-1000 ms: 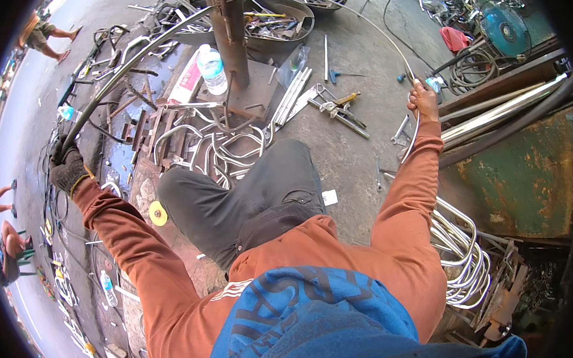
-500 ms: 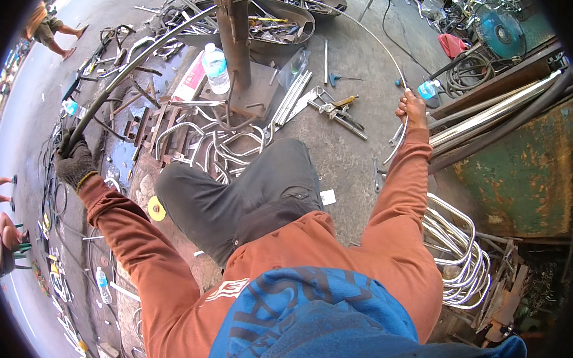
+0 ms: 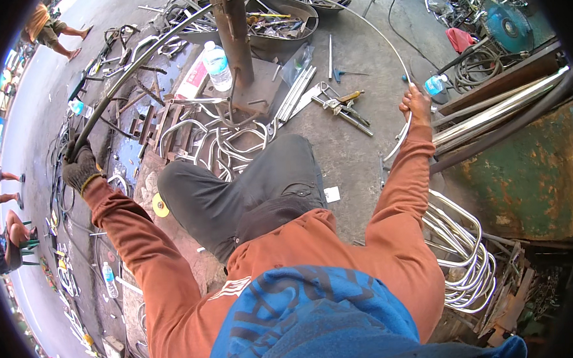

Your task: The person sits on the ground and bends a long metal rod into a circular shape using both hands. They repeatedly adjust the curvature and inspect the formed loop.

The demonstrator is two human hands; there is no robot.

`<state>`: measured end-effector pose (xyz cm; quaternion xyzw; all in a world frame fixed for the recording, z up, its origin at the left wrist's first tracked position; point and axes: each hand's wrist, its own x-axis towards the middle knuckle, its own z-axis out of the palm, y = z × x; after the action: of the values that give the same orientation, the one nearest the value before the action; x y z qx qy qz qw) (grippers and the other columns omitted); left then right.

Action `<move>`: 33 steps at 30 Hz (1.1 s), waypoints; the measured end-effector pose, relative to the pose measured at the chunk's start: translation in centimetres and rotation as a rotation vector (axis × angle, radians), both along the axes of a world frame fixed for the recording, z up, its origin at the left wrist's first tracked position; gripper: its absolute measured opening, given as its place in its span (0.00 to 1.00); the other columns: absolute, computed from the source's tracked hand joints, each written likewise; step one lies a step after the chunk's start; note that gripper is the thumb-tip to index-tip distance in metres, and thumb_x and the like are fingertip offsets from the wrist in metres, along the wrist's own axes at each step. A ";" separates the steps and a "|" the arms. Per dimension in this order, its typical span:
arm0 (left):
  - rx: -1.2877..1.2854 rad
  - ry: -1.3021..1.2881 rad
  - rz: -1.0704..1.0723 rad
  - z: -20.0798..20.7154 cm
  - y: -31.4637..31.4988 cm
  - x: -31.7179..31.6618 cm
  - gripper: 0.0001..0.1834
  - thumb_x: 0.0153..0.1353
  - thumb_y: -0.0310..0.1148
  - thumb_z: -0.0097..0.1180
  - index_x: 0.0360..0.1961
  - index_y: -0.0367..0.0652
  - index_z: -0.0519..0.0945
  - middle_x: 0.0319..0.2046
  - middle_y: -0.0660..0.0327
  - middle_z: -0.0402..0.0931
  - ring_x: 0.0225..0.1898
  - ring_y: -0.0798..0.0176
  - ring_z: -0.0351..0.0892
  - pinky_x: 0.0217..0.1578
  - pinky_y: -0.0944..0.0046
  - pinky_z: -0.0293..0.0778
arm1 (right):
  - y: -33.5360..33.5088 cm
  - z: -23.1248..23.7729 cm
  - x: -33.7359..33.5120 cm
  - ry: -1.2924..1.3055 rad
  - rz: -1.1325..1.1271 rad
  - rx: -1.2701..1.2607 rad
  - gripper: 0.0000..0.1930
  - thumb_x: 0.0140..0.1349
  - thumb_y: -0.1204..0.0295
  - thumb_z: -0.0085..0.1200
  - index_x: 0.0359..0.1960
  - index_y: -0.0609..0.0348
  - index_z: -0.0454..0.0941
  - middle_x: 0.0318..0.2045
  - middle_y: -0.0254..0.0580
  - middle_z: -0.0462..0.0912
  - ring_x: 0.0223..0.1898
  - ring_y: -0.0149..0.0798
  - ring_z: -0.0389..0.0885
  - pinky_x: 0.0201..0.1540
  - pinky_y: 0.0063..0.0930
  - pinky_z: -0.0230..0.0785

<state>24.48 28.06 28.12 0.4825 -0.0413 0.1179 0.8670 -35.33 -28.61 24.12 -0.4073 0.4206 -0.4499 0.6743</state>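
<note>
Stretching both arms wide, the person, seated on the ground, holds a long curved rod (image 3: 380, 31) that arcs over 12 o'clock and meets the rusty upright post (image 3: 233, 42) at 11; how it seats there is too small to tell. At 9 o'clock the gloved left hand (image 3: 82, 169) has its grip closed around the lower end of the dark length (image 3: 109, 92), which looks thicker; whether this is one piece with the pale rod, I cannot tell. At 2 o'clock the bare right hand (image 3: 417, 105) wraps its grip fully round the pale side, whose loose tail runs down toward 6 alongside the forearm.

To do this bracing well, I would load both arms evenly, so the arc does not skew to one side of the post, and ease the force on gradually, since a thin rod could kink or spring back. The bare palm seems likelier to slip than the gloved one, so a firm wrap matters there. The loose tail should point clear of the sleeve. The water bottle (image 3: 217, 67) at 11, close by the post, and the bent tubes (image 3: 217, 147) at 10 deserve clearance from any sudden swing.
</note>
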 end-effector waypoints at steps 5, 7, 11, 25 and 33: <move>0.817 -0.161 0.257 0.1 -1.0 3.9 0.09 0.49 0.20 0.62 0.34 0.32 0.81 0.30 0.55 0.81 0.33 0.64 0.80 0.41 0.68 0.76 | 2.5 -0.2 -0.5 0.034 -0.094 0.012 0.08 0.63 0.70 0.47 0.26 0.53 0.65 0.16 0.27 0.61 0.12 0.22 0.55 0.13 0.20 0.49; 0.457 -0.214 0.038 0.1 -1.6 3.6 0.11 0.47 0.14 0.59 0.36 0.29 0.79 0.34 0.52 0.80 0.35 0.61 0.80 0.42 0.65 0.77 | 3.3 -0.2 -0.4 0.029 -0.121 0.016 0.09 0.64 0.70 0.46 0.25 0.53 0.64 0.16 0.27 0.60 0.12 0.22 0.54 0.13 0.20 0.49; 0.584 -0.112 0.141 1.2 -2.3 2.6 0.13 0.47 0.12 0.57 0.37 0.27 0.78 0.35 0.51 0.79 0.35 0.60 0.80 0.43 0.63 0.78 | 4.9 0.1 -0.7 0.008 -0.123 0.005 0.07 0.64 0.70 0.46 0.28 0.54 0.66 0.17 0.28 0.61 0.12 0.21 0.54 0.13 0.20 0.50; -0.356 -0.001 -0.090 -1.5 0.1 -8.5 0.16 0.61 0.28 0.37 0.28 0.24 0.74 0.32 0.44 0.76 0.36 0.43 0.77 0.47 0.44 0.73 | 5.3 -2.7 -0.5 -0.146 -0.078 0.065 0.05 0.64 0.69 0.47 0.30 0.51 0.68 0.16 0.26 0.60 0.12 0.22 0.55 0.14 0.21 0.50; 0.091 -0.160 0.097 -1.0 -0.7 -9.6 0.19 0.61 0.29 0.36 0.33 0.17 0.72 0.34 0.39 0.75 0.40 0.40 0.77 0.49 0.45 0.74 | 1.2 2.8 -1.4 0.414 0.067 -0.086 0.13 0.63 0.60 0.46 0.40 0.54 0.75 0.21 0.30 0.74 0.18 0.27 0.73 0.21 0.23 0.67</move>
<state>14.85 27.37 27.09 0.5118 -0.0922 0.1960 0.8313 -36.75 -27.37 26.93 -0.5331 0.5169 -0.3514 0.5702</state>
